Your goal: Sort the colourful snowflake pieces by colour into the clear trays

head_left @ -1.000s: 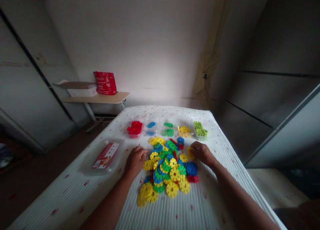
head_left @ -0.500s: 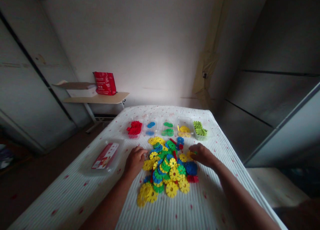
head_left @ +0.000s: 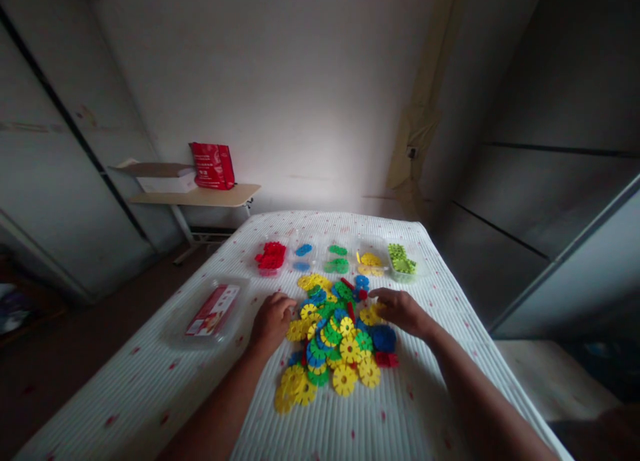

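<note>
A heap of flat, notched plastic discs (head_left: 325,341) in yellow, green and blue lies on the striped cloth, with a few red pieces among them. My left hand (head_left: 273,321) rests at the heap's left edge, its fingers curled and nothing visible in them. On the other side, my right hand (head_left: 404,310) has its index finger stretched out and its thumb apart. That fingertip is close to a small red piece (head_left: 363,294); whether it touches I cannot tell. Below the right hand lie a yellow disc (head_left: 370,315) and blue discs (head_left: 384,339).
Behind the heap stand clear plastic boxes holding red pieces (head_left: 273,255), blue discs (head_left: 303,250), green discs (head_left: 337,265), yellow discs (head_left: 370,261) and light-green pieces (head_left: 400,257). A labelled clear container (head_left: 213,311) lies left. A red bag (head_left: 213,166) stands on a side table (head_left: 225,196).
The fingers of my right hand have moved left and spread, toward the small red piece. My left hand stays in the same place beside the heap.
</note>
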{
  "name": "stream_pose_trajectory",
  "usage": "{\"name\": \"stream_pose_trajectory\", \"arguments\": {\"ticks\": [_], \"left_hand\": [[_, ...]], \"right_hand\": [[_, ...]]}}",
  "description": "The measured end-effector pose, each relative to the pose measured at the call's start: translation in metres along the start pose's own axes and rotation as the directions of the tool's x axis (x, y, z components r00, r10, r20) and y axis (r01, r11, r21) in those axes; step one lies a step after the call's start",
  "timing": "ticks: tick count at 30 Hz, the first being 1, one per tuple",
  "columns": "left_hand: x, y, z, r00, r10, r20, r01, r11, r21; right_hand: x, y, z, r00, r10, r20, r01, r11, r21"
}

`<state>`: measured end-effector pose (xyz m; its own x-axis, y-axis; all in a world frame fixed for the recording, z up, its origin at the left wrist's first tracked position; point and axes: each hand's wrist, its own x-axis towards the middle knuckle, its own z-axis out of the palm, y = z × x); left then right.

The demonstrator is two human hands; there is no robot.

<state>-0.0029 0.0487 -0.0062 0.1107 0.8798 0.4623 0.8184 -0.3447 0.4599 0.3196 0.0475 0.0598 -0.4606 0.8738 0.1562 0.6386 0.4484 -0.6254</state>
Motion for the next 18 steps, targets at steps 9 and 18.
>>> {"name": "stream_pose_trajectory", "arguments": {"ticks": [9,18], "left_hand": [[0.0,0.0,0.001,1.0,0.005,-0.003,-0.005,1.0,-0.004],[0.0,0.001,0.0,1.0,0.006,-0.012,-0.006,1.0,-0.005]], "right_hand": [[0.006,-0.005,0.015,0.996,0.038,0.079,-0.024,0.984,-0.175],[0.01,-0.01,0.018,0.981,0.131,0.14,-0.081,0.945,-0.315]]}}
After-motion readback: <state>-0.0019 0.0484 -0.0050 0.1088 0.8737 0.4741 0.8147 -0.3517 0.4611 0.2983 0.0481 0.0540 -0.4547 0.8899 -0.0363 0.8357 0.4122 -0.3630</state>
